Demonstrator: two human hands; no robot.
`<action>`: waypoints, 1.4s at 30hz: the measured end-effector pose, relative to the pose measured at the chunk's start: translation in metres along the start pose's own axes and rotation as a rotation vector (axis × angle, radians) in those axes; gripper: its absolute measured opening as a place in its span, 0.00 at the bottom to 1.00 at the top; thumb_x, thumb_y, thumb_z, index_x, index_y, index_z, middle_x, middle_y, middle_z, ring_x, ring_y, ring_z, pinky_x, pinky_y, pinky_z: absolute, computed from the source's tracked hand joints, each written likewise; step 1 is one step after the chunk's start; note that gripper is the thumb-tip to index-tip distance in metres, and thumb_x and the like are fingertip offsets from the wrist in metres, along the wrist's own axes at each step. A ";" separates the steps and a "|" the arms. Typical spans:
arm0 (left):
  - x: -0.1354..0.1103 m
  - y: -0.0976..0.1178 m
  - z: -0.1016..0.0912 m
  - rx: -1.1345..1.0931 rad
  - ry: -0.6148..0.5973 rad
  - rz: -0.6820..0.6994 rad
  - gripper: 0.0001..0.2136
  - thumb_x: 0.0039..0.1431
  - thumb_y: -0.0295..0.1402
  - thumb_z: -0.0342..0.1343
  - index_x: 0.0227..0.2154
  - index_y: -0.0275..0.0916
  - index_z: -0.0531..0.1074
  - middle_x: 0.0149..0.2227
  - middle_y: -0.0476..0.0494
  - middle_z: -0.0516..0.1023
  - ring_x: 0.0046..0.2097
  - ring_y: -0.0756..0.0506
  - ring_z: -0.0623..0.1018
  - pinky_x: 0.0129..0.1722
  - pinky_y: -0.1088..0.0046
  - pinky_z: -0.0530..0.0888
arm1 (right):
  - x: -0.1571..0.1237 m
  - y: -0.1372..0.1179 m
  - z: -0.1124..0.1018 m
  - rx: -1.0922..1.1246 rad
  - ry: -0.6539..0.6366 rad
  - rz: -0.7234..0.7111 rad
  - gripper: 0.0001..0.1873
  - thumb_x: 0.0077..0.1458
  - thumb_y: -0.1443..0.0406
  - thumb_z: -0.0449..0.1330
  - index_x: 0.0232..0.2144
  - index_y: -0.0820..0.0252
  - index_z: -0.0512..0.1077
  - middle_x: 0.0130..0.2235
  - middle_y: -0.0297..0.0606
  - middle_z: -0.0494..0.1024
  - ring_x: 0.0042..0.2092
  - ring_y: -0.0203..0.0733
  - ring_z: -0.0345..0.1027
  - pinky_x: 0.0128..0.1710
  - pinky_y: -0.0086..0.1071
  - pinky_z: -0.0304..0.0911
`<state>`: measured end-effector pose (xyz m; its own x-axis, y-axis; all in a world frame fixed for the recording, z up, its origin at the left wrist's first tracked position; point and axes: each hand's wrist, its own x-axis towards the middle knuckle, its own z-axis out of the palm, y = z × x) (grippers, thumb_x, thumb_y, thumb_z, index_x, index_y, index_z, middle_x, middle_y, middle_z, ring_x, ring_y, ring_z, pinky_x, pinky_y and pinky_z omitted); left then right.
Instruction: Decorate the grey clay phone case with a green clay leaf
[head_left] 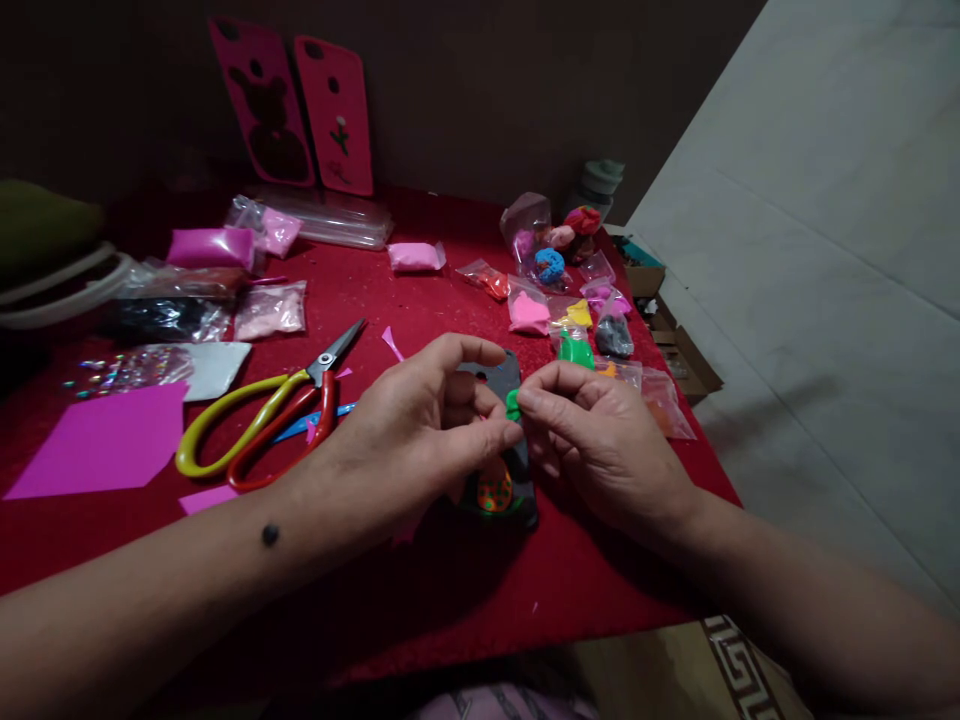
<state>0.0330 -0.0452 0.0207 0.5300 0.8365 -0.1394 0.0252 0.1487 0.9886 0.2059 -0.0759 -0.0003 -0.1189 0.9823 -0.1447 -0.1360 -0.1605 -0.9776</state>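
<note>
A small piece of green clay (513, 404) is pinched between the thumb and fingers of my right hand (607, 435). My left hand (431, 405) is beside it, curved and open, with its thumb and index finger apart. Its thumb tip lies close to the green clay; whether they touch I cannot tell. Beneath both hands lies a dark phone case (525, 505), partly covered by my left hand. On that case sits an orange shape with green spots (495, 492), with a green strip along its lower edge.
Scissors with yellow and red handles (322, 385) lie left of my hands, near a magenta sheet (101, 440). Bags of pink clay (416, 257) and a larger green clay lump (576, 350) are farther back. Two decorated phone cases (335, 115) lean against the wall on the red cloth (442, 640).
</note>
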 end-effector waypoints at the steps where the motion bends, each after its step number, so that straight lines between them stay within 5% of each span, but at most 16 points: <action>1: 0.001 0.000 0.000 -0.016 0.011 0.002 0.26 0.49 0.34 0.66 0.50 0.37 0.63 0.27 0.56 0.73 0.24 0.51 0.73 0.19 0.78 0.70 | 0.000 0.001 0.000 0.004 -0.005 -0.001 0.14 0.57 0.56 0.68 0.30 0.59 0.72 0.21 0.26 0.69 0.20 0.29 0.57 0.18 0.25 0.52; 18: -0.001 0.003 0.004 0.053 -0.016 0.018 0.22 0.51 0.32 0.62 0.48 0.39 0.64 0.31 0.51 0.76 0.34 0.47 0.80 0.31 0.74 0.74 | 0.001 -0.003 0.002 0.044 -0.009 0.028 0.12 0.54 0.60 0.69 0.30 0.59 0.71 0.23 0.28 0.73 0.21 0.29 0.61 0.20 0.24 0.57; 26: -0.002 0.000 0.001 0.070 0.018 0.082 0.17 0.55 0.31 0.60 0.47 0.38 0.66 0.26 0.55 0.75 0.26 0.51 0.75 0.25 0.77 0.70 | -0.002 -0.002 0.003 0.027 -0.024 0.027 0.12 0.53 0.60 0.70 0.30 0.59 0.70 0.22 0.28 0.73 0.21 0.29 0.63 0.20 0.23 0.59; 42: -0.004 0.007 0.000 0.075 0.041 0.015 0.21 0.50 0.36 0.64 0.47 0.38 0.68 0.29 0.49 0.79 0.32 0.45 0.80 0.29 0.72 0.73 | 0.001 -0.004 0.000 0.080 -0.035 0.067 0.11 0.51 0.62 0.70 0.30 0.60 0.72 0.23 0.31 0.77 0.21 0.31 0.67 0.21 0.24 0.62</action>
<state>0.0313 -0.0476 0.0277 0.4955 0.8595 -0.1253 0.0821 0.0973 0.9919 0.2061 -0.0746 0.0034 -0.1646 0.9652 -0.2030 -0.2045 -0.2348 -0.9503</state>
